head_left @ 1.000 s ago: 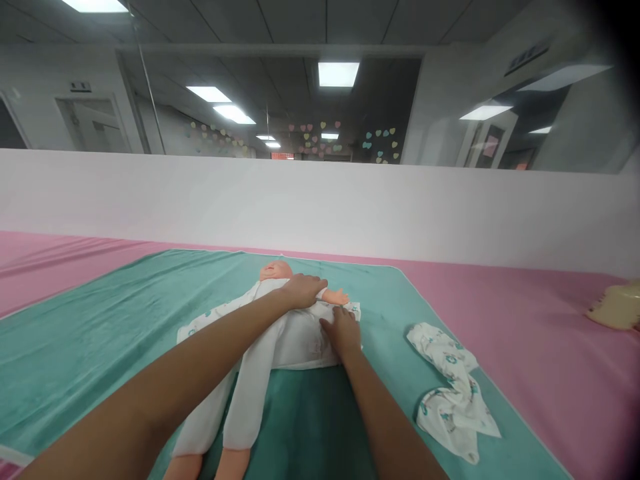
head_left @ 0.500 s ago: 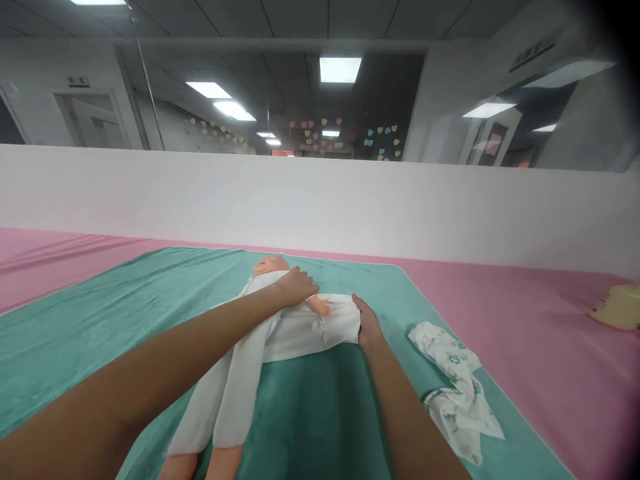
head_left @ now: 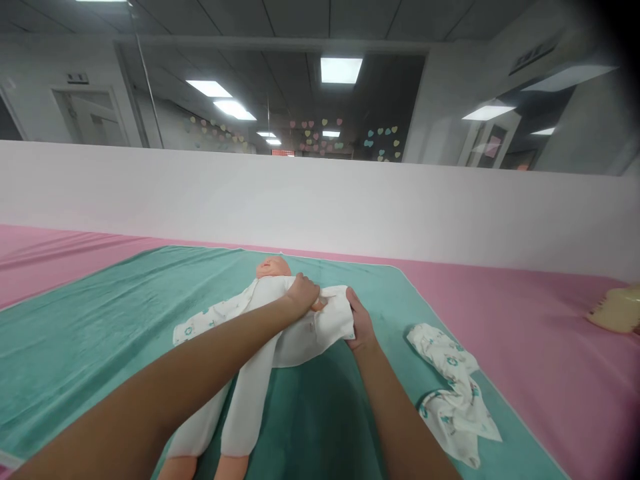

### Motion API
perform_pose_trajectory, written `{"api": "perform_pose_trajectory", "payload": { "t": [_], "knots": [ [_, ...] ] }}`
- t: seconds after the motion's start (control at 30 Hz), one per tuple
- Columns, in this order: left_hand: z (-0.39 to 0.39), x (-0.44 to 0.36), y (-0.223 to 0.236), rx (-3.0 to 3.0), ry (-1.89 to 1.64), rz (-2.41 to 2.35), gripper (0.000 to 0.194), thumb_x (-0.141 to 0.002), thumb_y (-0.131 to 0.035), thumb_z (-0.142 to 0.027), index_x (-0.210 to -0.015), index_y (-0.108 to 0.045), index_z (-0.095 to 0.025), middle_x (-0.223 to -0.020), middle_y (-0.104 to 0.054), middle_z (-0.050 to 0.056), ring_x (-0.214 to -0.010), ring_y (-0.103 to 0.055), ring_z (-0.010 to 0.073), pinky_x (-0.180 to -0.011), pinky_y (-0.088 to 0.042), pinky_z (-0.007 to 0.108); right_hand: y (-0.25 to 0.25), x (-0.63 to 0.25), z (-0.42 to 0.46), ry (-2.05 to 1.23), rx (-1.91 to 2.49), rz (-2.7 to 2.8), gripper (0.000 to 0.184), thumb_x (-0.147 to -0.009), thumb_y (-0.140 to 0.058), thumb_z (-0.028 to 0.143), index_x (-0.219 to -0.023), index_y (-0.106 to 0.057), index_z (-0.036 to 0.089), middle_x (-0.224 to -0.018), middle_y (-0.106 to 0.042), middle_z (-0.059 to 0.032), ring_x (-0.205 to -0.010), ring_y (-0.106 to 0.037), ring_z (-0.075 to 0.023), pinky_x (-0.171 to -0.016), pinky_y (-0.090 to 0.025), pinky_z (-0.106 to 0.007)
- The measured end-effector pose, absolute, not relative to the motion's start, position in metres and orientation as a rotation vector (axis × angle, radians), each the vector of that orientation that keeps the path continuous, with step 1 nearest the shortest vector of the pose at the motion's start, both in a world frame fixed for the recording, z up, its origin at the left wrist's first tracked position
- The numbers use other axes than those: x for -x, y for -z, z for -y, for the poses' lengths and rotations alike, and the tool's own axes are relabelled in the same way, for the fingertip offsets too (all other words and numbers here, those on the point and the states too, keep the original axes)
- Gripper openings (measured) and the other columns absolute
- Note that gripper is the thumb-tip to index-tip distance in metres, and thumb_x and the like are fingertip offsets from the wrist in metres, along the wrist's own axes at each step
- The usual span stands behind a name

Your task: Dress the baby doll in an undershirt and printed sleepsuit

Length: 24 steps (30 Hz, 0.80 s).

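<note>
A baby doll point(head_left: 273, 268) lies face up on a teal towel point(head_left: 90, 333), dressed in white, with its legs point(head_left: 240, 420) toward me. My left hand point(head_left: 303, 295) is curled over white cloth point(head_left: 320, 333) on the doll's chest, and the doll's small hand barely shows beside it. My right hand point(head_left: 359, 321) grips the cloth's right edge. A patterned white wrap point(head_left: 200, 323) lies under the doll and shows at its left side. A crumpled patterned cloth point(head_left: 453, 393) lies on the towel to the right of my right hand.
The towel lies on a pink sheet point(head_left: 500, 300) backed by a low white wall point(head_left: 320, 207). A beige object point(head_left: 617, 308) sits on the sheet at the right edge. Beyond the wall are glass panes and paper hearts.
My right hand has drawn the white cloth's edge left across the doll, covering most of its small hand. My left hand has curled on the chest. More of the patterned wrap shows.
</note>
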<state>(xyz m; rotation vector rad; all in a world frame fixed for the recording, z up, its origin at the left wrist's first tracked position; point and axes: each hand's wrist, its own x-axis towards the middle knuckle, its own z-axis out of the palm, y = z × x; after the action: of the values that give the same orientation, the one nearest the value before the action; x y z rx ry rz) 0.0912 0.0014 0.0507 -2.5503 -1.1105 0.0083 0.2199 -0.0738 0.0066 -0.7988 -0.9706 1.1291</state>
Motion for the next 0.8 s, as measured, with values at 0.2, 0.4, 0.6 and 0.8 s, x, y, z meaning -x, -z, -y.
{"api": "perform_pose_trajectory", "payload": {
  "t": [0.2,0.4,0.6,0.8],
  "knots": [
    [-0.004,-0.095,-0.039,2.770,0.226,1.168,0.036,-0.075,-0.052,-0.025,-0.109,-0.048,-0.014,-0.111,-0.053,0.015,-0.102,-0.049,0.0281,-0.082,-0.036,0.042,-0.017,-0.194,0.085,-1.245,0.637,0.957,0.041,-0.074,-0.057,0.048,-0.107,-0.053,0.023,-0.090,-0.063,-0.0027,-0.079,-0.060,-0.0183,-0.064,-0.047,-0.029],
    [-0.018,-0.080,-0.055,3.106,0.324,1.153,0.022,-0.070,-0.052,-0.019,-0.092,-0.056,-0.018,-0.086,-0.063,-0.001,-0.076,-0.056,0.0119,-0.064,-0.042,0.020,-0.017,-0.174,0.102,-1.507,0.578,0.979,0.044,-0.069,-0.066,0.029,-0.111,-0.054,0.027,-0.083,-0.058,0.0013,-0.052,-0.045,-0.0065,-0.044,-0.035,-0.018],
    [-0.031,-0.044,-0.080,3.131,0.487,1.241,0.012,-0.068,-0.046,-0.017,-0.076,-0.055,-0.017,-0.072,-0.060,-0.001,-0.068,-0.053,0.0122,-0.058,-0.041,0.021,-0.017,-0.152,0.115,-1.724,0.447,1.126,0.050,-0.066,-0.069,0.022,-0.112,-0.054,0.028,-0.091,-0.057,0.0012,-0.047,-0.033,-0.0016,-0.043,-0.030,-0.017],
    [-0.031,0.011,-0.096,3.124,0.470,1.180,0.010,-0.062,-0.045,-0.014,-0.069,-0.051,-0.017,-0.076,-0.057,0.000,-0.071,-0.051,0.0136,-0.061,-0.039,0.023,-0.028,-0.138,0.126,-1.843,0.431,1.353,0.050,-0.069,-0.066,0.029,-0.117,-0.050,0.026,-0.123,-0.052,-0.0078,-0.067,-0.054,-0.0083,-0.060,-0.043,-0.023]
  ]
}}
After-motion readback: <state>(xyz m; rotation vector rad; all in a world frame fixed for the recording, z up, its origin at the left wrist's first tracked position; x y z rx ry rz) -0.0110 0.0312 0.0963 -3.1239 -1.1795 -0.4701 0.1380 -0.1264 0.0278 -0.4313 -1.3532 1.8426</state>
